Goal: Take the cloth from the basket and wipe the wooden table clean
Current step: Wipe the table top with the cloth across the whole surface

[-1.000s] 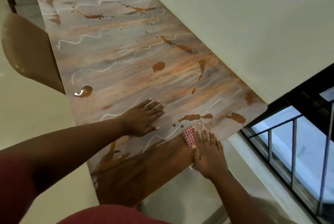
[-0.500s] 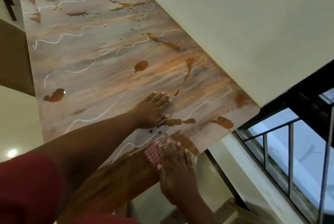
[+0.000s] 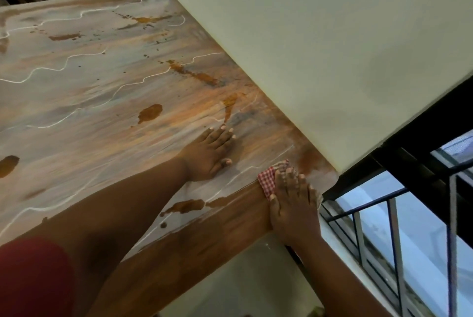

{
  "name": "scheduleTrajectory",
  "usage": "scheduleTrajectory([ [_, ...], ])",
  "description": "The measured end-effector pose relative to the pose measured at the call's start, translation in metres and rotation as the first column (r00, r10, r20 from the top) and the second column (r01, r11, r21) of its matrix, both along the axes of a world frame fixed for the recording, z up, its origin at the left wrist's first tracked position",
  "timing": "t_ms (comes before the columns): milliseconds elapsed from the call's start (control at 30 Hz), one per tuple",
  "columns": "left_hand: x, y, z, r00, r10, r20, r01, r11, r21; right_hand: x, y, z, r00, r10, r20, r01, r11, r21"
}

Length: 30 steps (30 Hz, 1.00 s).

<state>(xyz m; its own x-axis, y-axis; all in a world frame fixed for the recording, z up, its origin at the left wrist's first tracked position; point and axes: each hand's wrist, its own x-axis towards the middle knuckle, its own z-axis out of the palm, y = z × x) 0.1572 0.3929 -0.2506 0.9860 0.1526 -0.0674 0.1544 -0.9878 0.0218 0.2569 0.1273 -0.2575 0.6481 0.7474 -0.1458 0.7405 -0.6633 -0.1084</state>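
Red checked cloth point(image 3: 266, 181) lies under the flat right hand point(image 3: 294, 204) at the near corner of the wooden table point(image 3: 102, 101). The left hand point(image 3: 208, 155) rests flat. Most brown spills point(image 3: 150, 113) are not wiped yet.

Dim daylight (window side), soft blur, wide-angle warp

No legible text, label, brand, number or sign appears on any surface in the head view.
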Motion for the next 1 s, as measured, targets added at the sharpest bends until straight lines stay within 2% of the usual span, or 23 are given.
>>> scheduleTrajectory([
  [67, 0.014, -0.005, -0.003, 1.0, 0.002, 0.013, -0.002, 1.0, -0.031, -0.018, -0.002, 0.003, 0.998, 0.03, -0.047, -0.028, 0.998, 0.058],
  [167, 0.03, -0.017, -0.008, 1.0, 0.003, 0.03, 0.0, 0.995, -0.099, -0.069, -0.007, 0.006, 0.974, 0.159, -0.158, -0.144, 0.984, 0.106],
  [267, 0.037, -0.016, -0.01, 1.0, 0.015, 0.025, -0.011, 0.987, -0.158, -0.101, -0.007, 0.006, 0.957, 0.233, -0.173, -0.216, 0.97, 0.112],
  [433, 0.044, -0.011, -0.014, 1.0, 0.019, -0.024, -0.023, 0.984, -0.176, -0.06, -0.017, -0.002, 0.941, 0.325, -0.095, -0.305, 0.936, 0.177],
  [500, 0.045, -0.01, -0.015, 0.999, 0.011, -0.038, -0.017, 0.985, -0.17, -0.03, -0.02, -0.004, 0.953, 0.281, -0.112, -0.262, 0.952, 0.158],
  [633, 0.044, -0.008, -0.014, 1.0, 0.011, -0.025, -0.015, 0.985, -0.174, 0.056, -0.023, -0.004, 0.992, 0.115, -0.052, -0.108, 0.987, 0.116],
  [733, 0.044, -0.009, -0.012, 1.0, 0.003, -0.024, -0.007, 0.982, -0.191, 0.097, -0.024, -0.001, 0.994, 0.103, -0.023, -0.101, 0.991, 0.087],
  [833, 0.044, -0.009, -0.011, 1.0, 0.005, -0.015, -0.008, 0.981, -0.194, 0.101, -0.022, 0.002, 0.993, 0.107, -0.041, -0.103, 0.991, 0.087],
  [933, 0.044, -0.01, -0.012, 1.0, 0.013, -0.018, -0.016, 0.979, -0.202, 0.09, -0.018, 0.002, 0.999, 0.045, -0.017, -0.044, 0.998, 0.043],
  [1000, 0.043, -0.01, -0.011, 1.0, 0.011, -0.02, -0.015, 0.978, -0.206, 0.07, -0.014, 0.005, 0.999, 0.023, -0.043, -0.02, 0.998, 0.067],
])
